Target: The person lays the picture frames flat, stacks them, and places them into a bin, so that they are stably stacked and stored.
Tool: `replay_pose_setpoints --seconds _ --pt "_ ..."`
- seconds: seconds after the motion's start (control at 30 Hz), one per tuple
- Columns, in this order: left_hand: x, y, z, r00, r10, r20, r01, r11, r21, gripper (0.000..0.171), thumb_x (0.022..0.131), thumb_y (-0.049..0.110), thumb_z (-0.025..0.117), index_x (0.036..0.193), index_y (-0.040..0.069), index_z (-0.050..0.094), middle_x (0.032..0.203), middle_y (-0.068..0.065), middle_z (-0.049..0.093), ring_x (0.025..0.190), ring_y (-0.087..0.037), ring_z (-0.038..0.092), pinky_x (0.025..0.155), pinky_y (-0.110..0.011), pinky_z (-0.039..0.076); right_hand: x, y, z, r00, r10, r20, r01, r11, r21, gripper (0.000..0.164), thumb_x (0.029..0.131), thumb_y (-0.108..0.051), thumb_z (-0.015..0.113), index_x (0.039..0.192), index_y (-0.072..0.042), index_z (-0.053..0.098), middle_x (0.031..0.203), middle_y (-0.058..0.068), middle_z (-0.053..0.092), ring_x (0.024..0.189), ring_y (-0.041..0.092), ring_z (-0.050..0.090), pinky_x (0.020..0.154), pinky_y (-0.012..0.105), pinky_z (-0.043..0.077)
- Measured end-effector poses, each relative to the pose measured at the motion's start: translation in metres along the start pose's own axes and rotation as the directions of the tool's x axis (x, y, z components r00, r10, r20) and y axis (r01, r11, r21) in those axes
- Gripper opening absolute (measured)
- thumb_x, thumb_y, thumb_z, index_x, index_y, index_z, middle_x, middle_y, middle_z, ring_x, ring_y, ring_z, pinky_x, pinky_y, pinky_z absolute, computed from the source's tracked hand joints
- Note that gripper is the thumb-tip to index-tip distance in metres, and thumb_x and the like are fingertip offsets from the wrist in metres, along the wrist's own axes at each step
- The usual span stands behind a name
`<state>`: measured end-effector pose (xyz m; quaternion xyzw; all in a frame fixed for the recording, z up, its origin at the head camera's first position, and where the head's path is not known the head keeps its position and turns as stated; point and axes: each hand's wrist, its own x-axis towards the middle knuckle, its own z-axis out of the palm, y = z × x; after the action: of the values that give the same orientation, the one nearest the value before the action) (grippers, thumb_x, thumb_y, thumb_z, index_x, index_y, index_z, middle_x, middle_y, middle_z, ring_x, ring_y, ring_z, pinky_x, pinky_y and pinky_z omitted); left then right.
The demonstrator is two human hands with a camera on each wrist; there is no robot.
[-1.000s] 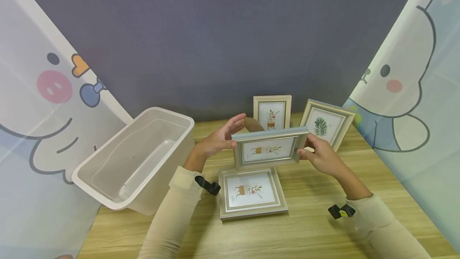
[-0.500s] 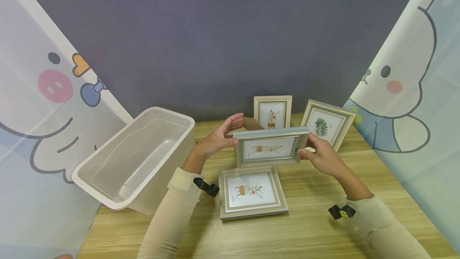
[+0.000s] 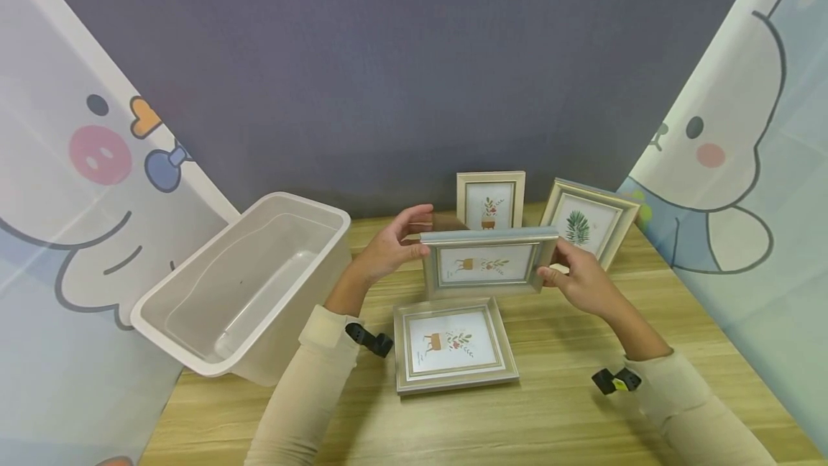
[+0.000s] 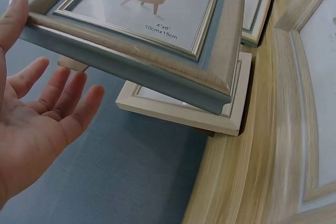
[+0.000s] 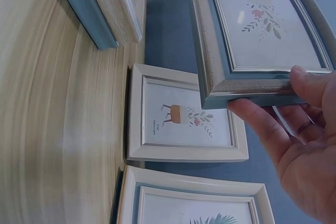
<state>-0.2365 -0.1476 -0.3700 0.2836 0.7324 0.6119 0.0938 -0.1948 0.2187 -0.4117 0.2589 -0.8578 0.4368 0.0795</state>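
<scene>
A silvery-beige picture frame [image 3: 481, 265] with a flower-pot print hangs sideways between both hands, above the table. My right hand [image 3: 582, 280] grips its right end, thumb on the front and fingers behind. At the left end is my left hand [image 3: 391, 244], its thumb on the frame's edge. The left fingers reach behind, where their tips meet the brown back stand [image 4: 72, 64]. In the head view most of that stand is hidden by the frame. Just below lies a similar picture frame [image 3: 453, 340], face up on the table.
Behind the hands, a cream frame with a flower-pot print [image 3: 490, 200] stands near the dark back wall. To its right leans a frame with a green leaf print [image 3: 589, 221]. A deep beige plastic bin [image 3: 317, 265] occupies the table's left side.
My left fingers have shifted slightly left behind the held frame, and the visible part of the brown stand has moved left with them. The held frame has risen slightly. My right hand keeps its grip.
</scene>
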Motion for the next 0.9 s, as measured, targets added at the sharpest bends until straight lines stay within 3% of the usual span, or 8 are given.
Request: replay_pose_setpoints --seconds 0.13,0.2,0.37,0.53,0.67,0.73,0.77,0.9 --pt "-0.0017 0.0017 0.0004 0.999 -0.026 -0.021 0.026 1.0 -0.001 0.116 0.066 0.065 0.078 0.155 0.004 0.037 0.149 -0.028 0.043 0.134 -0.037 0.048 0.097 -0.031 0.053 0.0 -0.0004 -0.0005 1.0 0.001 -0.007 -0.001 1.0 -0.001 0.02 0.092 0.004 0.07 0.108 0.001 0.058 0.092 0.013 0.069 0.083 0.01 0.072 0.067 0.033 0.063" --pt "-0.0023 0.0012 0.0006 0.999 -0.03 -0.029 0.03 1.0 0.002 0.113 0.067 0.065 0.078 0.154 0.004 0.039 0.146 -0.027 0.045 0.13 -0.034 0.051 0.093 -0.026 0.053 -0.0003 -0.0006 -0.0008 1.0 0.0 -0.007 0.0 1.0 -0.007 0.02 0.091 0.004 0.07 0.106 0.0 0.058 0.092 0.012 0.07 0.082 0.01 0.072 0.066 0.033 0.063" --pt "-0.0036 -0.0001 0.001 0.998 -0.029 -0.049 0.031 0.999 0.028 0.105 0.068 0.064 0.076 0.152 0.008 0.044 0.138 -0.019 0.05 0.122 -0.027 0.053 0.091 -0.025 0.054 -0.0006 -0.0007 -0.0004 1.0 -0.003 -0.012 0.003 1.0 -0.016 0.018 0.091 0.004 0.07 0.103 0.0 0.058 0.09 0.011 0.07 0.078 0.013 0.072 0.066 0.031 0.062" --pt "-0.0042 -0.0016 0.0019 0.997 -0.024 -0.069 0.029 0.998 0.06 0.097 0.072 0.063 0.075 0.145 0.005 0.051 0.137 -0.019 0.054 0.119 -0.028 0.054 0.089 -0.025 0.052 -0.0009 -0.0015 -0.0005 1.0 0.008 -0.009 -0.008 1.0 -0.024 0.016 0.092 0.003 0.07 0.098 -0.002 0.056 0.089 0.011 0.069 0.074 0.014 0.073 0.065 0.027 0.06" --pt "-0.0044 -0.0036 0.0035 0.996 -0.031 -0.088 0.039 0.995 0.088 0.059 0.092 0.037 0.075 0.137 0.003 0.058 0.129 -0.018 0.06 0.113 -0.032 0.057 0.086 -0.025 0.053 -0.0014 -0.0009 -0.0002 1.0 0.018 -0.01 -0.018 0.999 -0.035 0.016 0.093 0.002 0.07 0.096 -0.003 0.055 0.088 0.011 0.067 0.073 0.014 0.073 0.062 0.027 0.059" --pt "-0.0048 -0.0039 0.0045 0.995 -0.036 -0.098 0.047 0.994 0.104 0.042 0.096 0.019 0.073 0.133 0.004 0.061 0.121 -0.016 0.063 0.109 -0.031 0.058 0.084 -0.025 0.053 -0.0018 -0.001 -0.0002 1.0 0.025 -0.011 -0.025 0.999 -0.045 0.017 0.093 0.001 0.07 0.094 -0.003 0.054 0.088 0.011 0.066 0.073 0.015 0.073 0.06 0.026 0.057" --pt "-0.0051 -0.004 0.0049 0.994 -0.038 -0.104 0.05 0.992 0.114 0.038 0.095 0.01 0.071 0.132 0.004 0.062 0.115 -0.014 0.064 0.105 -0.027 0.059 0.083 -0.025 0.053 -0.002 -0.0011 -0.0002 1.0 0.029 -0.011 -0.029 0.998 -0.051 0.017 0.093 0.0 0.071 0.093 -0.004 0.054 0.087 0.011 0.065 0.073 0.017 0.073 0.059 0.025 0.056" --pt "-0.0057 -0.0036 0.006 0.993 -0.032 -0.111 0.047 0.99 0.131 0.036 0.095 0.008 0.071 0.13 0.002 0.063 0.102 -0.007 0.062 0.096 -0.019 0.058 0.081 -0.026 0.053 -0.0025 -0.0004 0.0002 0.999 0.039 -0.004 -0.04 0.998 -0.049 0.018 0.094 -0.002 0.07 0.092 -0.005 0.052 0.089 0.012 0.064 0.074 0.02 0.074 0.059 0.026 0.057"
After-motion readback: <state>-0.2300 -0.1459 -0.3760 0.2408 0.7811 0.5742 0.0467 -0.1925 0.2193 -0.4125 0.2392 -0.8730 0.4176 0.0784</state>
